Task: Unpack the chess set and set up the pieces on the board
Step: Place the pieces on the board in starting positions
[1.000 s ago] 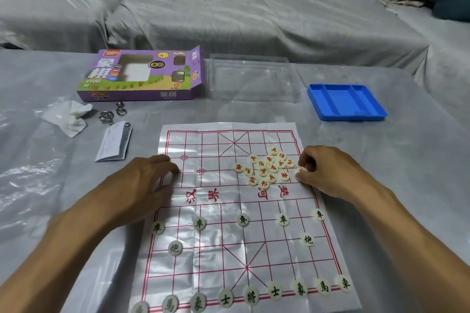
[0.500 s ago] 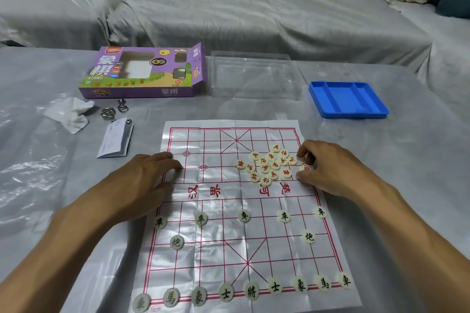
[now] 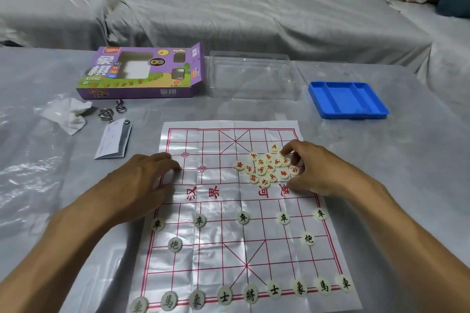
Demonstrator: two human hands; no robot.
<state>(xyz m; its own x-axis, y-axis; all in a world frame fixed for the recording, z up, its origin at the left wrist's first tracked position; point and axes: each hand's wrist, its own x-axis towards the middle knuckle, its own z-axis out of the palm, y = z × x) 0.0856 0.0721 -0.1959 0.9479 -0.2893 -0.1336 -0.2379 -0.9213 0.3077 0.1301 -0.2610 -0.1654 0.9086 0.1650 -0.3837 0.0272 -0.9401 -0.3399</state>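
Here we start with the desk (image 3: 381,173), draped in grey plastic and filling the frame, with the paper board (image 3: 244,211) lying flat across its lower centre. Along the bottom of the frame the dark-lettered pieces (image 3: 250,295) already stand in their rows, so we judge one side done and the other half of the setup open.

The red-lettered pieces (image 3: 264,169) sit heaped right of centre on the upper half of the board. That heap lies just left of our right hand (image 3: 318,170), touching its fingertips (image 3: 286,151), while our left hand (image 3: 142,180) is well apart at the board's left edge. The right hand is plainly the nearer one for the coming pick.

The right hand's fingers are curled over the heap's right margin; they seem to close on one red piece, though we cannot tell for sure that it is pinched. The left hand's fingers lie nearly straight, pressing the board's edge down and holding nothing.
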